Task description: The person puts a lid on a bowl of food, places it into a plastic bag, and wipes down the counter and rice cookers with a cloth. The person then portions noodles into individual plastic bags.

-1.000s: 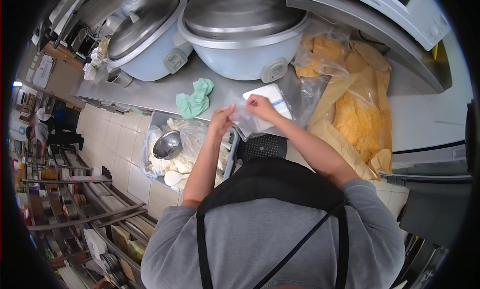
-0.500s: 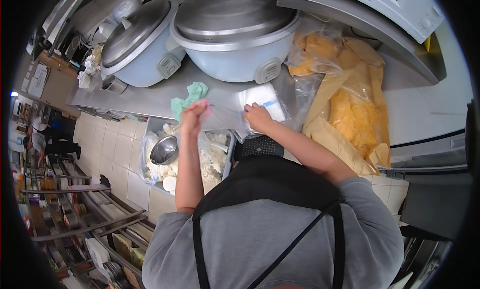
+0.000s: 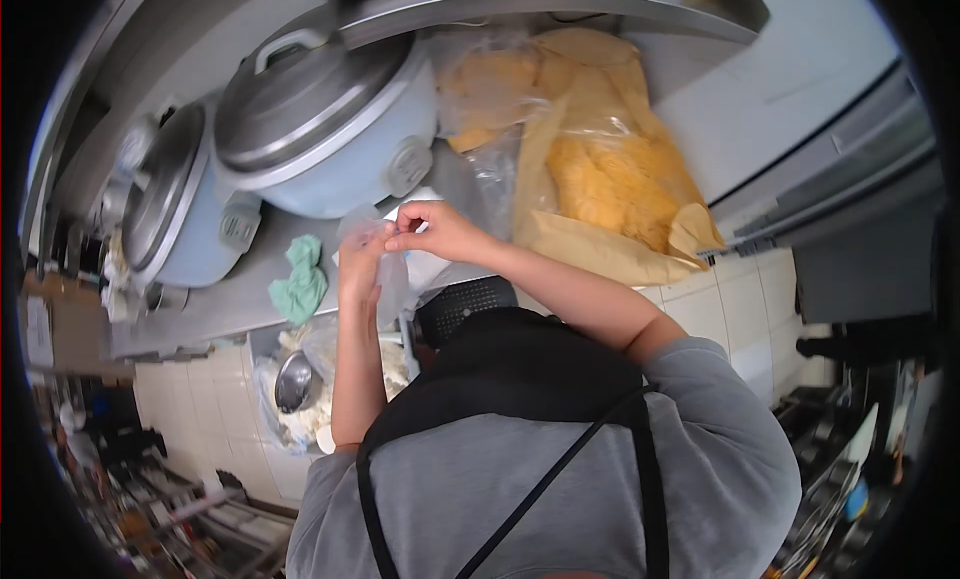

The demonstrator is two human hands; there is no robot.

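A thin clear plastic bag (image 3: pixel 362 222) hangs between my hands above the counter's front edge. My left hand (image 3: pixel 360 263) is closed on it, with the film bunched around the fingers. My right hand (image 3: pixel 438 231) pinches the bag with thumb and forefinger, close against the left fingertips. Beneath the hands lies a stack of white plastic bags (image 3: pixel 428 267), partly covered by them. A crumpled green cloth (image 3: pixel 299 281) is on the steel counter to the left. Below is a lined bin (image 3: pixel 260 354) of white crumbly food, with a metal bowl (image 3: pixel 297 381) in it.
Two large lidded cookers, one nearer (image 3: pixel 320 174) and one farther left (image 3: pixel 195 249), stand along the counter's back. An open brown paper sack (image 3: pixel 590 259) with bagged orange-yellow food lies at right. A steel shelf (image 3: pixel 560 11) overhangs the back. A black perforated surface (image 3: pixel 465 309) sits below.
My right hand has come off the bag stack and moved left to meet the left hand. The bag, stretched between them before, is now gathered. The view has turned and shifted right.
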